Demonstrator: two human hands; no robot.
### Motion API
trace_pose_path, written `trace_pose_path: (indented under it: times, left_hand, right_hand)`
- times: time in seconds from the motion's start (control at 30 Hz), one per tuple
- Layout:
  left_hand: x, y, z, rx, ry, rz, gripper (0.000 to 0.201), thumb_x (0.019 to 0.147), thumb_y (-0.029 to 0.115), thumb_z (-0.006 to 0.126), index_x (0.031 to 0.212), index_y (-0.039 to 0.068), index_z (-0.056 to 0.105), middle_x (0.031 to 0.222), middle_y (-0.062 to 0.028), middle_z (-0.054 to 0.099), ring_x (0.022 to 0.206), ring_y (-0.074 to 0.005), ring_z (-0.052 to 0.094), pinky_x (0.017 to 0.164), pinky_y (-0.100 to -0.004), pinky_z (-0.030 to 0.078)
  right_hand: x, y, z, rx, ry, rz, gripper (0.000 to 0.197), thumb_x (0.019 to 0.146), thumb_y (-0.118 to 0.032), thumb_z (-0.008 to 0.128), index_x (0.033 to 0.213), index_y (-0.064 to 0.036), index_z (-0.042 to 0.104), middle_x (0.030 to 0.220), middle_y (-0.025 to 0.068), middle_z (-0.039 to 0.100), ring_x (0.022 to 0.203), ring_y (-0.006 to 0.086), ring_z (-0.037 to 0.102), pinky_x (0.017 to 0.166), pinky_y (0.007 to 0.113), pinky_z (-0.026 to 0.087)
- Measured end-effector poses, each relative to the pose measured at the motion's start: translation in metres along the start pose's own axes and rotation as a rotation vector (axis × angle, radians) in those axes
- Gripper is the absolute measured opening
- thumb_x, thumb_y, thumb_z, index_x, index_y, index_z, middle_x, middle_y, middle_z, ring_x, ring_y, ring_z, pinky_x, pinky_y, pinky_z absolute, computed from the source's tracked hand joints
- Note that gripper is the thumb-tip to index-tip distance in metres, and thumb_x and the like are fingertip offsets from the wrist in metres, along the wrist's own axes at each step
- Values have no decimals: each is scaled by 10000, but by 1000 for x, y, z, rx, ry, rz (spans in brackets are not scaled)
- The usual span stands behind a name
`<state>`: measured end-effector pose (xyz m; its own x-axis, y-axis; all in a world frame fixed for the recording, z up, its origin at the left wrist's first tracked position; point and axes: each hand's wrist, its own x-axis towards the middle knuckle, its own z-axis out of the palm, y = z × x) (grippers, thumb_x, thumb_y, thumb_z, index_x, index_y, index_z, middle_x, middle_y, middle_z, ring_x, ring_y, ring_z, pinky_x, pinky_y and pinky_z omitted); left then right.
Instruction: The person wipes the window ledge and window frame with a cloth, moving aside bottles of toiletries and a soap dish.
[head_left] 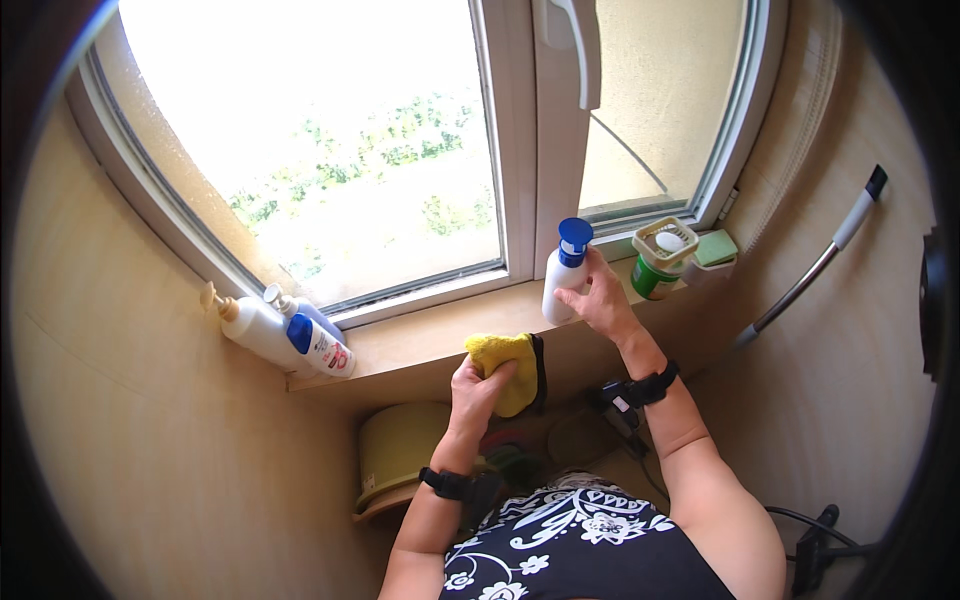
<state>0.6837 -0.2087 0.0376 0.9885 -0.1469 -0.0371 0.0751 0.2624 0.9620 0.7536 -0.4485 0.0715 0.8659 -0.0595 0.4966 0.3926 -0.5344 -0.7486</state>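
My left hand point(478, 392) is closed around a yellow cloth point(508, 372) with a dark edge, held just in front of the windowsill point(415, 335). Further right, my right hand point(603, 297) grips a white bottle point(560, 285) with a blue cap by its side. The bottle is upright over the sill, near the foot of the window frame; I cannot tell whether its base touches the sill. The cloth and the bottle are apart.
At the sill's left end stand several bottles, among them a white pump bottle point(262, 328) and a blue-capped bottle point(322, 347). To the right are a green container point(655, 278), a soap dish point(664, 238) and a green sponge point(716, 247). Basins point(400, 447) sit below. A grab bar point(810, 275) crosses the right wall.
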Motion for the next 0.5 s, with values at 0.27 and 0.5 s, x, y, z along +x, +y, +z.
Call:
trace_pose_path:
  times: [0.27,0.5]
  left_hand:
    - [12,-17,43,-46,-96,-36,309,885,57,711,1181,7,636,1076,-50,693,948,-122,656,847,-287,534]
    - [8,-16,39,-68,-50,-24,314,867,68,734,1163,8,650,1038,-35,701,909,-103,653,809,-266,533]
  right_hand:
    - [-30,35,-3,-143,54,82,1011,745,-225,860,1511,-37,227,1322,179,563,1208,296,584,1000,389,494]
    - [-19,37,27,32,106,174,851,745,-181,807,1428,-84,310,1235,237,591,1075,427,625,901,470,524]
